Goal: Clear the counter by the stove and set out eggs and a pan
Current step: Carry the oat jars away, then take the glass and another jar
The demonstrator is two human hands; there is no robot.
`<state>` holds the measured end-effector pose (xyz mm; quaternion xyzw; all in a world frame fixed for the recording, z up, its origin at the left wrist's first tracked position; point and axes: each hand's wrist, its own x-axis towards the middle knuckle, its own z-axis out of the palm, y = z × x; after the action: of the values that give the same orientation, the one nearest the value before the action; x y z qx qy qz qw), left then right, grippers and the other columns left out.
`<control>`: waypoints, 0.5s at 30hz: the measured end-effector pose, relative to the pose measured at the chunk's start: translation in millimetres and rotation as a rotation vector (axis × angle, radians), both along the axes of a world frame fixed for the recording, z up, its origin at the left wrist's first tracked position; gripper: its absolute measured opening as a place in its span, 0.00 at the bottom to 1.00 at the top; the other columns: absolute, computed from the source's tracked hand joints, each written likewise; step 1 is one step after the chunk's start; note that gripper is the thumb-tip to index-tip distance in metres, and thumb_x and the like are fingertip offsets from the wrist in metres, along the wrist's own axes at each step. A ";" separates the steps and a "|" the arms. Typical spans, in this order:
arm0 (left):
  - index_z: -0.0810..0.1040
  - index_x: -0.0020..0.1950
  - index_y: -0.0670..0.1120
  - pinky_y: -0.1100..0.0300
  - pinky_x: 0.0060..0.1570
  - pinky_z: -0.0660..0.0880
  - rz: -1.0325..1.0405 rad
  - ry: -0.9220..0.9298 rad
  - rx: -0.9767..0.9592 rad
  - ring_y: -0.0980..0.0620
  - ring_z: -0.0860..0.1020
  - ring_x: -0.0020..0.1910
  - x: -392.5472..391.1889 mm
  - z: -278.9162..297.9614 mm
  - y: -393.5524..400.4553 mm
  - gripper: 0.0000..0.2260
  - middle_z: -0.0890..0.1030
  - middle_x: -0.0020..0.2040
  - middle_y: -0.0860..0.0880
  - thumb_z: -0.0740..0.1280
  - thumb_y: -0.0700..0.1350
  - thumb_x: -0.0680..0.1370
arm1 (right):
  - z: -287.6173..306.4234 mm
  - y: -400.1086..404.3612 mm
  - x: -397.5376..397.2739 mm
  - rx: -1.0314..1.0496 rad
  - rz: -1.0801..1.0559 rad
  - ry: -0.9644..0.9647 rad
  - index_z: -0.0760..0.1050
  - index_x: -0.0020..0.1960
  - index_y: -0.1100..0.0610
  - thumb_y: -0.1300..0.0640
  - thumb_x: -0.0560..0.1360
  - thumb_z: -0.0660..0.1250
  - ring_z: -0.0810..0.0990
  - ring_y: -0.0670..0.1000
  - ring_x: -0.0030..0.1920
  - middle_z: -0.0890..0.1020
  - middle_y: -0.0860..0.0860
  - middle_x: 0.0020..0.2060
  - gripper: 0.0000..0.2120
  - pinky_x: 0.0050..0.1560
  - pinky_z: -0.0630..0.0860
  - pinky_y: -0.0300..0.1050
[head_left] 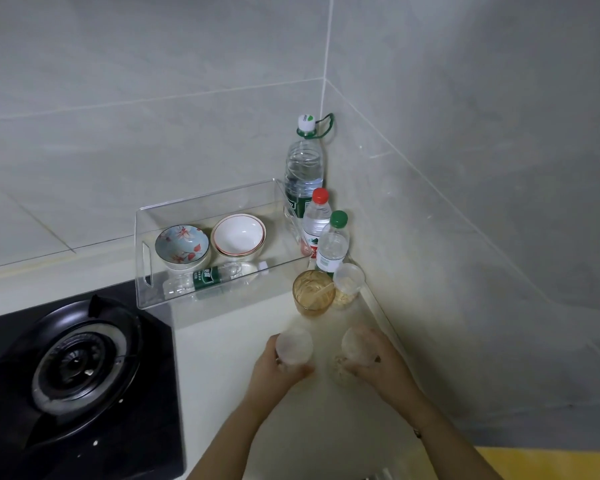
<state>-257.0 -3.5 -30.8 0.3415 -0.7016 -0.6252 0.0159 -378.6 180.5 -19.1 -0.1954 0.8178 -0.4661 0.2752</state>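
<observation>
Two hands' fingers each grip a clear cup point(294, 347), near an amber glass point(313, 293) and bottles point(332, 242).

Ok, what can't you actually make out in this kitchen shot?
- Head view: the cup in the left hand and the cup in the right hand are motion-blurred; contents unclear.
- Bottle labels: print too small.
- Stove: cut off by the left and bottom edges.
- Eggs and pan: not in view.
</observation>
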 end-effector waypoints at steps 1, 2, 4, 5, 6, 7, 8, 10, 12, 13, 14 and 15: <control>0.73 0.58 0.56 0.66 0.45 0.75 0.017 0.020 0.057 0.56 0.79 0.53 2.7 6.0 -1.4 0.27 0.80 0.54 0.55 0.78 0.54 0.62 | 5.8 0.6 2.5 -0.049 -0.021 -0.077 0.64 0.67 0.35 0.54 0.66 0.77 0.72 0.34 0.61 0.71 0.35 0.62 0.36 0.53 0.74 0.34; 0.74 0.60 0.55 0.66 0.46 0.76 0.028 0.037 0.108 0.55 0.79 0.54 6.8 12.7 -3.5 0.25 0.80 0.55 0.54 0.78 0.53 0.66 | 12.4 0.9 6.3 -0.092 -0.035 -0.145 0.62 0.69 0.37 0.57 0.67 0.78 0.74 0.32 0.58 0.72 0.36 0.61 0.38 0.50 0.76 0.34; 0.74 0.62 0.54 0.65 0.47 0.77 0.036 0.073 0.200 0.53 0.79 0.55 14.1 29.6 -5.6 0.22 0.81 0.55 0.53 0.75 0.53 0.71 | 23.4 2.3 13.1 -0.173 -0.076 -0.271 0.60 0.69 0.42 0.61 0.67 0.77 0.79 0.37 0.52 0.76 0.43 0.57 0.39 0.45 0.77 0.34; 0.75 0.63 0.54 0.61 0.48 0.78 0.048 0.093 0.254 0.50 0.80 0.56 19.1 37.0 -7.5 0.22 0.82 0.55 0.51 0.74 0.55 0.71 | 28.2 2.2 17.1 -0.214 -0.099 -0.333 0.62 0.67 0.42 0.60 0.66 0.78 0.81 0.41 0.50 0.79 0.47 0.55 0.38 0.44 0.77 0.35; 0.76 0.62 0.53 0.56 0.51 0.79 0.071 0.119 0.320 0.48 0.81 0.55 23.4 44.7 -8.9 0.22 0.83 0.55 0.49 0.73 0.57 0.71 | 32.2 1.7 21.3 -0.253 -0.135 -0.389 0.64 0.65 0.43 0.56 0.64 0.80 0.83 0.46 0.49 0.81 0.50 0.54 0.37 0.44 0.78 0.37; 0.77 0.61 0.50 0.52 0.52 0.78 0.087 0.137 0.387 0.47 0.81 0.55 27.1 51.7 -10.5 0.21 0.84 0.54 0.47 0.71 0.58 0.72 | 35.5 0.5 25.0 -0.294 -0.179 -0.451 0.67 0.63 0.45 0.52 0.62 0.80 0.83 0.48 0.49 0.82 0.54 0.54 0.35 0.45 0.78 0.39; 0.78 0.60 0.48 0.50 0.51 0.78 0.085 0.144 0.447 0.46 0.82 0.54 32.1 59.7 -11.4 0.21 0.84 0.54 0.45 0.67 0.58 0.72 | 37.3 -0.1 30.4 -0.348 -0.222 -0.520 0.69 0.63 0.47 0.48 0.61 0.78 0.83 0.50 0.48 0.81 0.56 0.55 0.33 0.46 0.78 0.43; 0.77 0.60 0.45 0.51 0.46 0.79 0.080 0.151 0.515 0.44 0.83 0.50 38.9 71.5 -11.4 0.23 0.84 0.53 0.42 0.62 0.59 0.74 | 41.8 -2.8 39.4 -0.467 -0.245 -0.650 0.72 0.64 0.52 0.43 0.68 0.72 0.82 0.55 0.53 0.80 0.60 0.58 0.27 0.49 0.79 0.50; 0.75 0.64 0.44 0.52 0.41 0.79 0.088 0.205 0.590 0.43 0.82 0.47 45.5 79.0 -8.5 0.24 0.83 0.54 0.39 0.61 0.60 0.77 | 52.0 -7.7 50.8 -0.545 -0.275 -0.793 0.74 0.64 0.54 0.42 0.76 0.63 0.81 0.59 0.53 0.81 0.60 0.56 0.22 0.48 0.79 0.57; 0.73 0.66 0.46 0.52 0.40 0.79 0.095 0.245 0.632 0.42 0.82 0.45 48.9 81.2 -6.2 0.24 0.82 0.55 0.38 0.61 0.59 0.77 | 57.2 -9.3 55.3 -0.571 -0.308 -0.859 0.75 0.64 0.54 0.41 0.75 0.59 0.82 0.59 0.50 0.82 0.60 0.53 0.23 0.46 0.79 0.56; 0.72 0.68 0.48 0.51 0.41 0.79 0.105 0.277 0.668 0.41 0.82 0.44 52.8 83.9 -3.3 0.24 0.82 0.55 0.37 0.61 0.59 0.76 | 61.9 -10.5 59.0 -0.578 -0.328 -0.905 0.75 0.63 0.54 0.40 0.75 0.56 0.83 0.59 0.46 0.82 0.60 0.50 0.25 0.45 0.79 0.55; 0.71 0.69 0.51 0.50 0.42 0.78 0.116 0.304 0.697 0.40 0.81 0.43 57.5 86.0 0.7 0.22 0.81 0.56 0.36 0.60 0.58 0.77 | 65.0 -10.5 63.1 -0.573 -0.330 -0.939 0.76 0.62 0.56 0.39 0.75 0.55 0.83 0.59 0.43 0.83 0.61 0.48 0.26 0.43 0.79 0.53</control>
<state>-199.5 -2.8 55.3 0.2690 -0.4161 -0.8678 0.0382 -315.5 170.0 45.9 0.0960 0.4685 -0.7427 0.4687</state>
